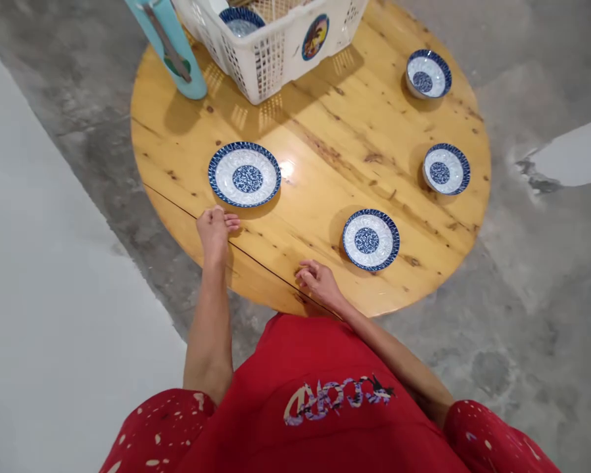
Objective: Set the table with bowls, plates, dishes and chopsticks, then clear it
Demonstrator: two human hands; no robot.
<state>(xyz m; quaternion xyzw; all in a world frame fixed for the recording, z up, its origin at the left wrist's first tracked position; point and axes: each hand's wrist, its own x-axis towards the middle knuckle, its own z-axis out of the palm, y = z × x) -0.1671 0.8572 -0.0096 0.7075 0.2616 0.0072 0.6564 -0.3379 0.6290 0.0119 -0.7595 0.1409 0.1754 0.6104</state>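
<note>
My left hand point(216, 227) is just in front of a large blue-and-white plate point(247, 179), near the front left of the table. Its fingers are loosely bent, with nothing held in them. Farther right, my right hand point(319, 282) rests by the table's front edge, empty, with loosely curled fingers a little apart. A smaller blue-and-white plate point(371, 240) lies beyond it to the right, not touched. Two matching bowls stand along the right side: a nearer bowl point(446, 169) and a farther bowl point(428, 74).
The round wooden table point(325, 138) has a dark seam across its front part. At its far side stands a white plastic basket point(285, 52) with a patterned bowl point(241, 22) inside. Left of it is a light-blue holder point(190, 84) with a slot. Grey floor point(532, 276) surrounds the table.
</note>
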